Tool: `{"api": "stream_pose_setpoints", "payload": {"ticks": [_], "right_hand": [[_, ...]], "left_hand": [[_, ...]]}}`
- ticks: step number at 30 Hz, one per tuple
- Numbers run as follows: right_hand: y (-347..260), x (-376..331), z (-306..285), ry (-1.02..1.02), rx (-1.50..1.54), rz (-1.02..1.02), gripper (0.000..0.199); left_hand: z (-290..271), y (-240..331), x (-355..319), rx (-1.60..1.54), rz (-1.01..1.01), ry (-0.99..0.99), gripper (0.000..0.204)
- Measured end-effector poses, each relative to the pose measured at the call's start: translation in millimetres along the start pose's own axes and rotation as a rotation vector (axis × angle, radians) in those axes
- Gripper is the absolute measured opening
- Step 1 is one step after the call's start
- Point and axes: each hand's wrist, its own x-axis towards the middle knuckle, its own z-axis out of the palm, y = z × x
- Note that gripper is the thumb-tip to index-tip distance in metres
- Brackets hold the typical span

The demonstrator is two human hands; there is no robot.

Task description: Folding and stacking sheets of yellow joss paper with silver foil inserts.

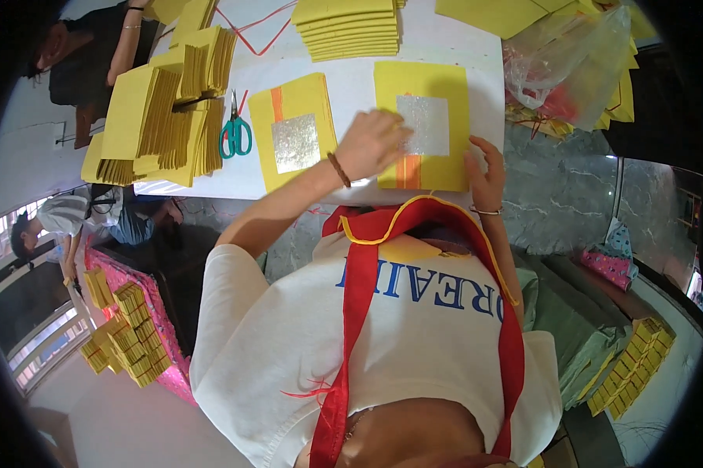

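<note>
A yellow paper sheet [445, 86] with a silver foil square [426, 125] and an orange stripe lies on the white table [351, 82] in front of me. My left hand [371, 144], with a brown bracelet on the wrist, rests on the sheet's left side. Its fingers are bunched against the foil's left edge. My right hand [484, 175], wearing a thin bangle, touches the sheet's lower right edge with its fingers apart. A second yellow sheet [305, 97] with a gold foil square [295, 142] lies just left of my left hand.
Green-handled scissors [234, 134] lie left of the gold-foil sheet. Folded yellow paper stacks [160, 117] fill the table's left; another stack [351, 27] sits at the far edge. A clear plastic bag [570, 58] lies at right. Other people [94, 47] [94, 214] work at left, with bundles [133, 327] on the floor.
</note>
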Motion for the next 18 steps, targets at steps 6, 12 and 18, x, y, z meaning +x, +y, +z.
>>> {"api": "stream_pose_setpoints", "payload": {"ticks": [6,12,18], "right_hand": [[1,8,9,-0.271,-0.034,-0.138,0.022],[19,-1,17,-0.242,0.415,0.27,0.021],[14,4,14,-0.252,0.592,0.44,0.029]], "left_hand": [[12,36,-29,0.082,0.011,-0.154,0.054],[9,29,-27,-0.092,-0.007,-0.171,0.052],[6,22,-22,-0.301,0.0,-0.186,0.034]]}}
